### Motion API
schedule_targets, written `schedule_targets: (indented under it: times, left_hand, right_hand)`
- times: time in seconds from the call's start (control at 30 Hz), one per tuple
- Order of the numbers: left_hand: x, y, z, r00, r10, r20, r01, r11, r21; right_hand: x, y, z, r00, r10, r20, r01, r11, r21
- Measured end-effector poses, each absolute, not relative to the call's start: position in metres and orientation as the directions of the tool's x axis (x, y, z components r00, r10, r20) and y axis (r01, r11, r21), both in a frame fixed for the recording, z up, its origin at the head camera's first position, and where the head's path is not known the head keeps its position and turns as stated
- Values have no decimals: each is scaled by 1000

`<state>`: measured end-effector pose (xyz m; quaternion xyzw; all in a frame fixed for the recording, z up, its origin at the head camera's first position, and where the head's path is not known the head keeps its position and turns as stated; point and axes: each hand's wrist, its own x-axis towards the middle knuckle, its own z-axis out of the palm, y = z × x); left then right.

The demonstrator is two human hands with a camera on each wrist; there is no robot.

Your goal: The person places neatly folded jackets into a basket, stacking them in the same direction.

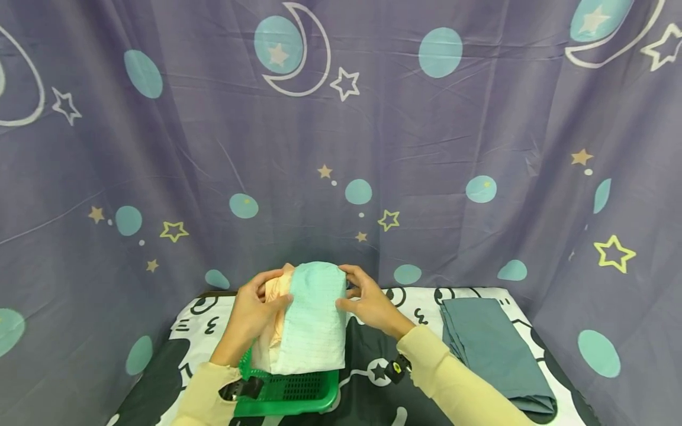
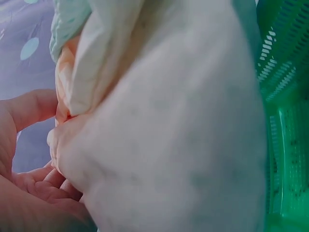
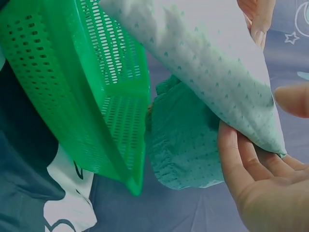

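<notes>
We see the folded cloth (image 1: 317,319) held above the green basket (image 1: 288,408), its opposite side edges pinched by the left hand (image 1: 251,310) and right hand (image 1: 373,302). We judge it light, soft and limp — hardly fragile, yet apt to unfold — and so best held by both edges, layers together. The right wrist view reveals a gathered teal portion (image 3: 183,140) past the basket's rim, which the head view hides.
</notes>
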<state>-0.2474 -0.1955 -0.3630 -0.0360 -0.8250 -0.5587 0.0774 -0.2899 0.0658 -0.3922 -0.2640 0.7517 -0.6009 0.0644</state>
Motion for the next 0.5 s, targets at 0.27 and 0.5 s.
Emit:
schedule_targets:
  times: [0.27,0.5]
  left_hand:
    - [-247,-207,-375,-981,-50,187,145,453,880]
    - [-257,-218,-386,-987,-77,144,93,459,884]
  right_hand:
    - [-292,55,-405,-862,-477,171,-285,178,-942]
    - [-300,41,-420,-869,-477,131,-248,193,-949]
